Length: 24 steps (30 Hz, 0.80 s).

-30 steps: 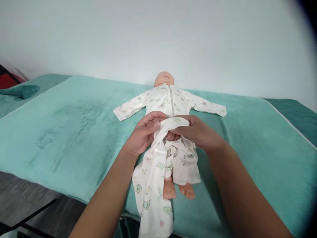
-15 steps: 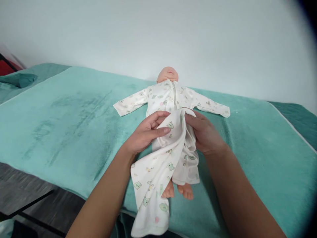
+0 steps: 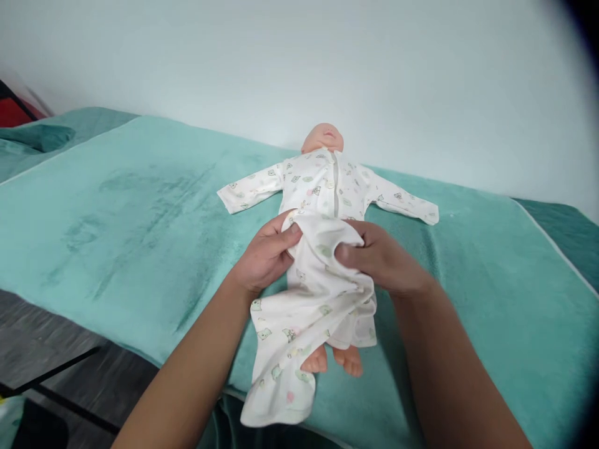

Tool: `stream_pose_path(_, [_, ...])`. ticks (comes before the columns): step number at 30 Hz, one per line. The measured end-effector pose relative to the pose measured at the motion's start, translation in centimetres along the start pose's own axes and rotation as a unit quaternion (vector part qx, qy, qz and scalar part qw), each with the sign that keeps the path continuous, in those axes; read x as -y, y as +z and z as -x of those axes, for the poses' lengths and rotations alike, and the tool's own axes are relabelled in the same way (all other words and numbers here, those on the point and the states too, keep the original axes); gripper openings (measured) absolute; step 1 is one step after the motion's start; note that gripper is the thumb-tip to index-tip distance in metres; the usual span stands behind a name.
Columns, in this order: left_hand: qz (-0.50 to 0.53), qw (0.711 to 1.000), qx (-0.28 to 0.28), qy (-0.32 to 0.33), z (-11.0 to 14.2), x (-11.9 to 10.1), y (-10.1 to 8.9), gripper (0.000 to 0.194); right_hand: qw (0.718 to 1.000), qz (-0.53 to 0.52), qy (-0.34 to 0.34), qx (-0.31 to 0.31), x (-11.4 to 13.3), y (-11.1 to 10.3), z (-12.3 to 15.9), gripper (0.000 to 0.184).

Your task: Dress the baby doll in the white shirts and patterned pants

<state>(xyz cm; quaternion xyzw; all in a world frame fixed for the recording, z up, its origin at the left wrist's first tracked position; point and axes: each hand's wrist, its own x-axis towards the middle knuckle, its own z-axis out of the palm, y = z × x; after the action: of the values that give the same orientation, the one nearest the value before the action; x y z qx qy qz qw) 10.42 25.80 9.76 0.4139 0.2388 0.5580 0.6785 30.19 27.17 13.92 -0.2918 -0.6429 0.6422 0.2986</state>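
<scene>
A loose white garment (image 3: 322, 284) with a green animal print is held in both hands above the lower body of a doll (image 3: 322, 138). Its upper left part is pinched by the left hand (image 3: 266, 255), the thumb laid on top of the cloth and the fingers partly hidden behind it; its right part is gripped by the right hand (image 3: 381, 259), the thumb pressed into the fabric and the other fingers mostly covered. Between the two hands the cloth is bunched and creased, and from there it is draped toward the near edge of the teal cover (image 3: 140, 262), which is crossed by its hanging end. The doll is laid face up on the cover, its head near the far edge, close to the white wall (image 3: 281, 56). A white printed shirt (image 3: 306, 184) is worn by it, the sleeves spread toward the left and right edges, with a grey strip seen down the front. Its bare feet (image 3: 349, 360) are pointed at the near edge; the shins are hidden under a white hem, and whether that hem belongs to the held garment cannot be told.
</scene>
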Motion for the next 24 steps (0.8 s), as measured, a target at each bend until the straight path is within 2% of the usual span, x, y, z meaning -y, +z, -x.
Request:
stream_pose_path(2, [0.015, 1.000, -0.024, -0.002, 0.0, 0.2, -0.2, 0.025, 0.994, 0.044, 0.037, 0.088, 0.6, -0.4, 0.3, 0.036])
stream_pose_path(4, [0.011, 0.999, -0.031, -0.021, 0.2, 0.2, -0.3, 0.026, 0.987, 0.080, 0.063, 0.125, 0.8, -0.4, 0.5, 0.037])
stream_pose_path(6, [-0.012, 0.999, -0.022, -0.041, 0.4, 0.0, -0.3, 0.028, 0.992, 0.072, 0.045, 0.093, 0.6, -0.3, 0.5, 0.030])
stream_pose_path(8, [-0.061, 0.997, 0.002, -0.053, 0.7, -0.5, -0.1, 0.031, 1.000, 0.019, -0.001, 0.018, 0.0, 0.0, 0.4, 0.024])
stream_pose_path(11, [-0.164, 0.980, 0.079, -0.085, 1.0, -1.5, 0.7, 0.043, 0.992, -0.076, -0.047, -0.087, -0.9, 0.4, 0.0, 0.021])
stream_pose_path(13, [-0.210, 0.965, 0.108, -0.115, 1.2, -2.0, 1.3, 0.041, 0.985, -0.112, -0.058, -0.118, -1.2, 0.6, -0.2, 0.019])
stream_pose_path(14, [-0.211, 0.964, 0.103, -0.126, 1.3, -2.1, 1.6, 0.036, 0.983, -0.119, -0.060, -0.124, -1.3, 0.7, -0.3, 0.020])
stream_pose_path(16, [-0.164, 0.976, 0.058, -0.128, 1.5, -2.0, 1.9, 0.030, 0.984, -0.118, -0.057, -0.123, -1.0, 0.7, -0.3, 0.020])
stream_pose_path(18, [-0.086, 0.990, 0.005, -0.110, 1.7, -1.7, 2.1, 0.030, 0.992, -0.086, -0.034, -0.081, -0.5, 0.4, -0.1, 0.021])
stream_pose_path(20, [-0.038, 0.995, -0.034, -0.088, 1.8, -1.3, 2.0, 0.032, 1.000, -0.015, 0.015, 0.015, 0.1, -0.1, 0.2, 0.027])
stream_pose_path(22, [-0.032, 0.995, -0.050, -0.076, 1.8, -1.1, 1.9, 0.033, 0.990, 0.059, 0.070, 0.103, 0.4, -0.5, 0.6, 0.031])
stream_pose_path(24, [-0.039, 0.996, -0.049, -0.069, 1.7, -1.1, 1.8, 0.031, 0.987, 0.073, 0.087, 0.113, 0.3, -0.7, 0.8, 0.029])
